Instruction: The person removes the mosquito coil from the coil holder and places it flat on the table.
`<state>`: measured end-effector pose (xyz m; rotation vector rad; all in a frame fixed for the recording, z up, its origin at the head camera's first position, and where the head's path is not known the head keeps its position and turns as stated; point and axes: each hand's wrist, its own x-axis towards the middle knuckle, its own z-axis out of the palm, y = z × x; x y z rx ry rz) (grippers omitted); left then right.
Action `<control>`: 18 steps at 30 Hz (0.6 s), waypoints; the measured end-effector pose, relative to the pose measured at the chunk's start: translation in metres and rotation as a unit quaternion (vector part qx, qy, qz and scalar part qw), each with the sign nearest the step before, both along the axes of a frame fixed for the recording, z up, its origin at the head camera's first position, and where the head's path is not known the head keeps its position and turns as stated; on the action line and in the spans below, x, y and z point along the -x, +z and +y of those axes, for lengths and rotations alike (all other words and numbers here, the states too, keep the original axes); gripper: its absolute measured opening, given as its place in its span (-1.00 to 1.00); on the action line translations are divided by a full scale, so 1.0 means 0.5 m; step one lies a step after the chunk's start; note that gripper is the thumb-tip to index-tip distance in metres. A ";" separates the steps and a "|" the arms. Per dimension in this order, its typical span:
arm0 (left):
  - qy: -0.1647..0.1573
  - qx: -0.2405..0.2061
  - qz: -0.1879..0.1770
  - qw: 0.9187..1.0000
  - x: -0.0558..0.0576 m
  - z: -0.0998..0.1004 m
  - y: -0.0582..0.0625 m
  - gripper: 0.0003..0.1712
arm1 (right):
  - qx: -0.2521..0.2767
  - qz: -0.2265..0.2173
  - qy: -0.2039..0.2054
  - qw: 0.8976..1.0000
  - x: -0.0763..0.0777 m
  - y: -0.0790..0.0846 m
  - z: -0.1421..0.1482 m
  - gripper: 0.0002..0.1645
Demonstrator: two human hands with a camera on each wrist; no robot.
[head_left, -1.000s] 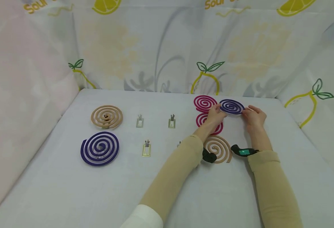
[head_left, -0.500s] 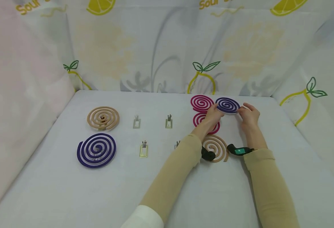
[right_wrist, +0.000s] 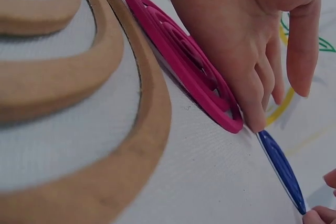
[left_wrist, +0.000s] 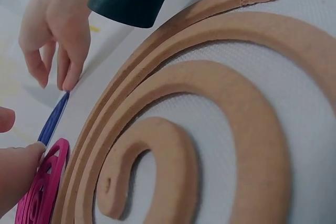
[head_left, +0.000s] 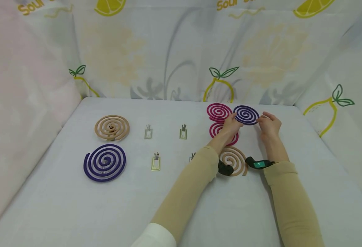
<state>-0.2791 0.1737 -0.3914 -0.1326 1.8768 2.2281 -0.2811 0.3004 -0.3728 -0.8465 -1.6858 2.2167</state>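
Note:
A dark blue mosquito coil [head_left: 245, 114] lies near the back right of the white table, between both hands. My left hand [head_left: 231, 126] touches its left edge with a fingertip; in the right wrist view other fingers of that left hand [right_wrist: 247, 45] stand apart from it. At the coil's opposite edge is my right hand [head_left: 270, 127], a fingertip against the rim, as the left wrist view shows. Two pink coils [head_left: 218, 112] lie left of the blue one, the lower partly hidden by my left hand. A tan coil [head_left: 230, 159] lies nearer, partly covered by the left wrist device.
On the left, another tan coil [head_left: 112, 127] and a blue coil [head_left: 105, 162] sit over small metal stands. Several more metal stands [head_left: 183, 133] stand mid-table, one partly hidden by my left sleeve. A lemon-print cloth [head_left: 181, 51] closes off the back and sides.
The blue coil has gone from slightly tilted to lying flatter, its face showing rounder. Both hands stay at its edges. The head view has shifted slightly.

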 end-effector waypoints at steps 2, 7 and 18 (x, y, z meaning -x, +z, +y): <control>0.002 0.005 0.001 1.000 -0.002 -0.001 0.001 -0.30 | 0.005 0.004 -0.001 1.000 0.002 0.001 0.002 -0.30; 0.025 -0.007 0.034 0.999 -0.013 -0.008 0.006 -0.32 | 0.008 0.033 0.004 0.999 -0.005 0.020 -0.004 -0.41; 0.069 0.076 0.107 0.989 -0.056 -0.071 0.062 -0.39 | -0.024 0.081 0.064 0.994 -0.031 0.084 -0.059 -0.35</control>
